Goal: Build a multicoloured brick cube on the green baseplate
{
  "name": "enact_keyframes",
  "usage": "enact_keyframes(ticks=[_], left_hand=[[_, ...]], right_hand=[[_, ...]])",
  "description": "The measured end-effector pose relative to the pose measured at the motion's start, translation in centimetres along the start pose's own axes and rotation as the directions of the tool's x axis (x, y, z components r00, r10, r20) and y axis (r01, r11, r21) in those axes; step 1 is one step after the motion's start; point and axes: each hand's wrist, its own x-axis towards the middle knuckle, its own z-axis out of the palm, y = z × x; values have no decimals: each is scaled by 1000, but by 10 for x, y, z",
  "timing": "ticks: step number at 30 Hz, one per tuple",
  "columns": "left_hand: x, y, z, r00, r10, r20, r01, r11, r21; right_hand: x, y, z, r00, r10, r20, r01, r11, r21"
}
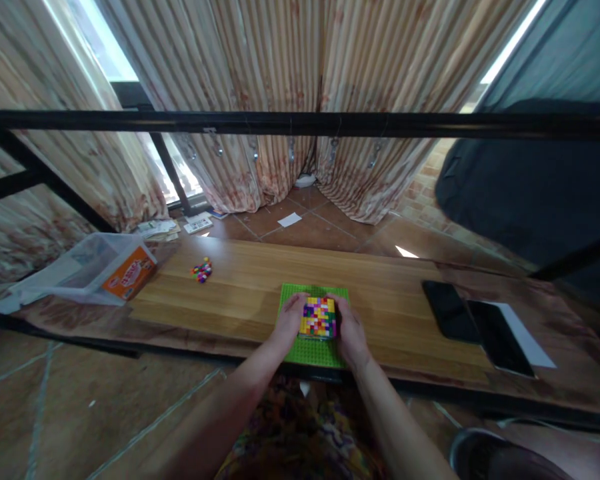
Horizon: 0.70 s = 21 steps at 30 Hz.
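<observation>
A square block of many-coloured toy bricks [318,317] sits over a green studded baseplate [316,353] near the front edge of the wooden board. My left hand [292,316] grips the block's left side, its fingers curled along that edge. On the opposite side, my right hand [349,328] closes on the right edge. Whether the block is fixed to the baseplate or only resting on it, I cannot tell. A small heap of loose coloured bricks [202,270] lies on the board to the left, apart from both hands.
The wooden board [250,267] lies along a low table. At its left end stands a clear plastic bin [93,267] with an orange label. Two dark flat devices [450,311] and a white sheet [525,337] lie at the right. A black rail [260,123] crosses beyond.
</observation>
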Motion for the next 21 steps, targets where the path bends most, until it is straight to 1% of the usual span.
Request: enact_keyframes(ticks=[2,5,8,10,14,18,21], left_hand=[[3,6,-2,1000,13,0,-13,999,-42],[7,11,0,1000,28,11,-28,998,-51],[7,7,5,996,70,56,-68,997,-28],[7,1,8,993,101,66,-100,995,-20],[7,-8,9,993,81,84,-76,995,-58],[10,-7,7,987,101,127,-94,994,-57],[13,-6,8,986,102,133,-93,993,-70]], right_hand=[[5,-5,1,1000,18,8,-19,999,36],[11,-10,7,1000,13,17,-13,1000,24],[12,-8,13,1000,-1,21,1,1000,-5],[10,-5,14,1000,-6,25,7,999,-32],[7,-2,14,1000,-10,15,12,996,-88],[4,0,15,999,-29,-17,27,994,-109],[5,3,16,999,-38,-24,36,994,-101]])
